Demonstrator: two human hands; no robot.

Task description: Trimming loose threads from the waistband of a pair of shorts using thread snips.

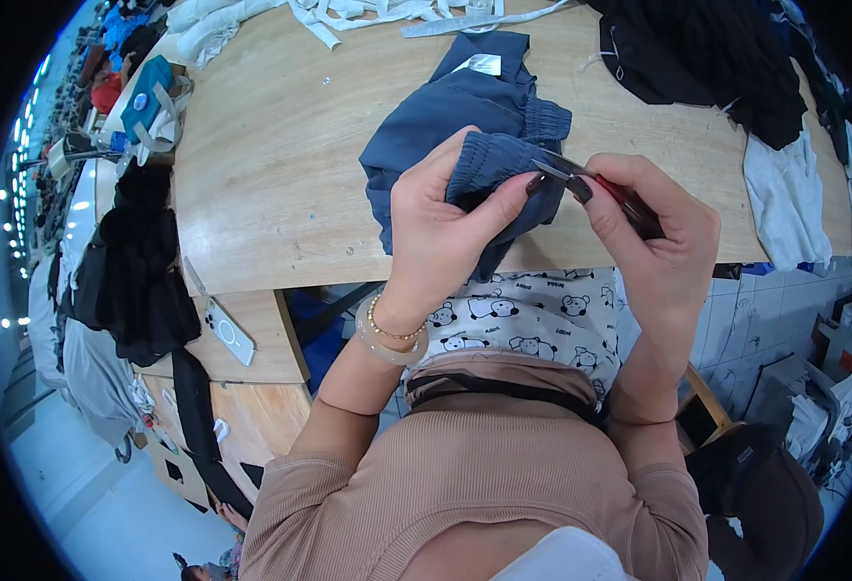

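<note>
A dark blue garment (411,136) with gathered elastic cuffs lies bunched near the table's front edge, a white label showing at its far end. My left hand (445,228) is closed on one elastic cuff (489,160), thumb on the near side, lifting it off the table. In my right hand (663,232) is a pair of thread snips (634,205) with a red and dark handle. The metal blades point left and meet the cuff's edge by my left thumb. Whether they are cutting a thread is too small to see.
Black garments (697,48) are piled at the far right of the wooden table (271,155), with a white cloth (784,194) hanging below. White fabric strips (349,12) lie along the far edge. At left are black cloth (136,261) and a pale phone (228,331).
</note>
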